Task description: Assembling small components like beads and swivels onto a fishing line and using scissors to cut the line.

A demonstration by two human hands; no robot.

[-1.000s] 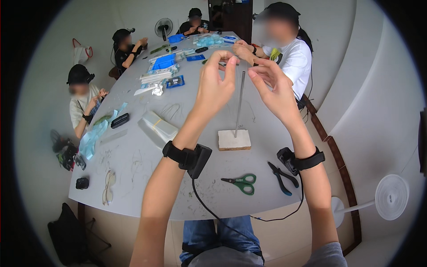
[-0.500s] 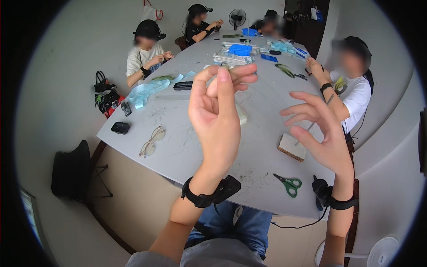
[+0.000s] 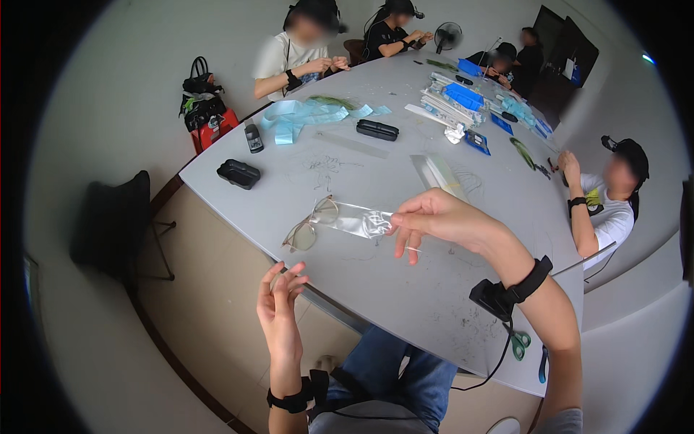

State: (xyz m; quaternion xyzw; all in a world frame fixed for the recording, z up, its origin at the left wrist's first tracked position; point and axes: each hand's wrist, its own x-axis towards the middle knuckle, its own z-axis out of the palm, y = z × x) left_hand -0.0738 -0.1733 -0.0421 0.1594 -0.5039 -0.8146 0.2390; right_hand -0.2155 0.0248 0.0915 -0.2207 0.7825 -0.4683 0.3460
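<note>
My right hand [image 3: 441, 217] reaches across the table and pinches one end of a clear plastic bag [image 3: 358, 220] between thumb and fingers. A small pale tip [image 3: 413, 249] shows at its lower fingers; I cannot make out what it is. The bag's other end overlaps a pair of eyeglasses [image 3: 303, 235] on the table. My left hand [image 3: 280, 311] is raised by the near table edge, palm up. Its fingertips close on a small dark piece [image 3: 283, 270], too small to name.
Green-handled scissors [image 3: 519, 343] lie at the near right, partly behind my right wrist strap's cable. A thin metal rod [image 3: 593, 257] sticks out past my right forearm. Black cases [image 3: 377, 130], blue ribbon [image 3: 289, 116] and clear sleeves [image 3: 437, 173] lie farther off. Several people sit around the table.
The view has turned. My left hand has dropped toward the near table edge. My right hand has swung left across the table and now holds the clear plastic bag.
</note>
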